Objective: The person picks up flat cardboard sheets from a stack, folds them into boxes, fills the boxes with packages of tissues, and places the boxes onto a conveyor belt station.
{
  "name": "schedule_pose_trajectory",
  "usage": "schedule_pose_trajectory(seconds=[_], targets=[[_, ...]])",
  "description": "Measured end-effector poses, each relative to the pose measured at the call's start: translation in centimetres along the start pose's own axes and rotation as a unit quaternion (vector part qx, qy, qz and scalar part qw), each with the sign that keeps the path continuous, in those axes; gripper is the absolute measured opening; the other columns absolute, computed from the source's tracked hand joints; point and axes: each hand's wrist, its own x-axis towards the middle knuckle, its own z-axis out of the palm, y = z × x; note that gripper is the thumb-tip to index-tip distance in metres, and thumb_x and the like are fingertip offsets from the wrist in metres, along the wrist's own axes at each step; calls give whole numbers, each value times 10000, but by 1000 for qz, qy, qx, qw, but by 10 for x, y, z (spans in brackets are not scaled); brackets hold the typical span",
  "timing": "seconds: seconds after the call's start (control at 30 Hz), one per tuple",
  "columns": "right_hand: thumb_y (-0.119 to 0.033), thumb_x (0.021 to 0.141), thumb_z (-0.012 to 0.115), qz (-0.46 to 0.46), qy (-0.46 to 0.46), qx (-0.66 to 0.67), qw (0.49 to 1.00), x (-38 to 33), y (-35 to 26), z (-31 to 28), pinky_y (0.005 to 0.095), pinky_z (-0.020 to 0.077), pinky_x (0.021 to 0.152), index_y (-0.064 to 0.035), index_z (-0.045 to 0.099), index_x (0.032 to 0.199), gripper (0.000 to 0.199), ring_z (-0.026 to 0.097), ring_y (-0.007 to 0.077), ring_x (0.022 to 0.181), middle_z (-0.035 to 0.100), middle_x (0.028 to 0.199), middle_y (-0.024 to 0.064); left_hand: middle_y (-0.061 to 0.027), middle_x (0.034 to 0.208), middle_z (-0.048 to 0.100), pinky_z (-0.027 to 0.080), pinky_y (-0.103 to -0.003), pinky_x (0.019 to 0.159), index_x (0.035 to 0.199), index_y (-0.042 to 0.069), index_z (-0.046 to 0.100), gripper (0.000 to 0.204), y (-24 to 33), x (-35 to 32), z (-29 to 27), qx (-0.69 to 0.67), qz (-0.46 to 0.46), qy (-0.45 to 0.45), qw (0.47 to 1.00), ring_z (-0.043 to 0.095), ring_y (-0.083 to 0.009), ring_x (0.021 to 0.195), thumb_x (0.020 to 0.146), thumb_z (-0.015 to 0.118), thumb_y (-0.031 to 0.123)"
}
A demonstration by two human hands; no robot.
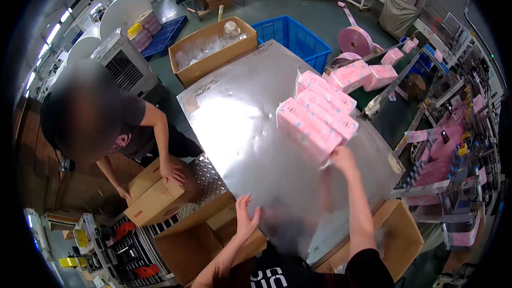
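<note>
Pink soft packs of tissues (pixel 309 128) lie side by side on a shiny metal table (pixel 240 154), with more pink packs (pixel 349 76) behind them at its far right edge. My right hand (pixel 345 160) is at the near corner of the front pack, its fingers closed there on the pack's end. A bit of clear film seems to show by those fingertips. Above the table's near left edge my left hand (pixel 247 220) is held with its fingers apart, holding nothing. Below it an open cardboard box (pixel 186 250) stands by the table.
At the left a co-worker's hands (pixel 172 173) rest on a closed carton (pixel 154 200) on a roller conveyor. A carton of clear bags (pixel 213 50) and a blue crate (pixel 296 37) adjoin the table's far side. Machinery (pixel 445 144) lines the right; another open carton (pixel 397 234) stands near right.
</note>
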Motion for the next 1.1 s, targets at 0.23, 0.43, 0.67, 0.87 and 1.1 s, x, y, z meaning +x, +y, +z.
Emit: schedule_pose_trajectory(seconds=[0.23, 0.43, 0.67, 0.87, 1.1], targets=[[-156, 858, 619, -304, -360, 172, 865, -5, -97, 16, 366, 502, 924, -44, 668, 1182, 347, 671, 283, 1015, 705, 1097, 142, -272, 1345, 441, 422, -441, 1004, 1511, 111, 286, 921, 64, 155, 27, 402, -2, -81, 912, 481, -394, 1224, 767, 735, 416], [-3, 671, 710, -193, 41, -123, 973, 211, -72, -58, 388, 353, 1107, -64, 509, 1356, 716, 482, 370, 1271, 543, 1334, 201, -218, 1189, 518, 440, -475, 942, 1509, 161, 306, 1055, 29, 152, 15, 362, 25, -137, 922, 512, -386, 1089, 617, 807, 420], [-227, 568, 824, 9, -50, -167, 985, 337, -47, -60, 599, 281, 1113, -66, 372, 1448, 1003, 427, 342, 1364, 467, 1452, 188, -179, 1335, 485, 415, -474, 1002, 1502, 244, 354, 930, 72, 129, 24, 302, 123, -330, 886, 497, -356, 1199, 685, 782, 362], [-260, 621, 730, -222, -50, -169, 959, 287, -130, 28, 465, 528, 852, -61, 665, 1047, 475, 665, 385, 954, 697, 1014, 198, -165, 1370, 479, 393, -491, 1044, 1388, 166, 512, 640, 92, 138, 119, 140, 274, -240, 921, 477, -336, 1246, 801, 721, 313], [-290, 684, 759, -564, -151, 43, 810, 126, -172, 91, 457, 457, 977, -62, 592, 1248, 631, 582, 339, 1149, 599, 1240, 191, -171, 1136, 617, 454, -453, 872, 1242, 75, 624, 562, 67, 143, 63, 246, 338, 27, 908, 592, -315, 1069, 744, 783, 282]])
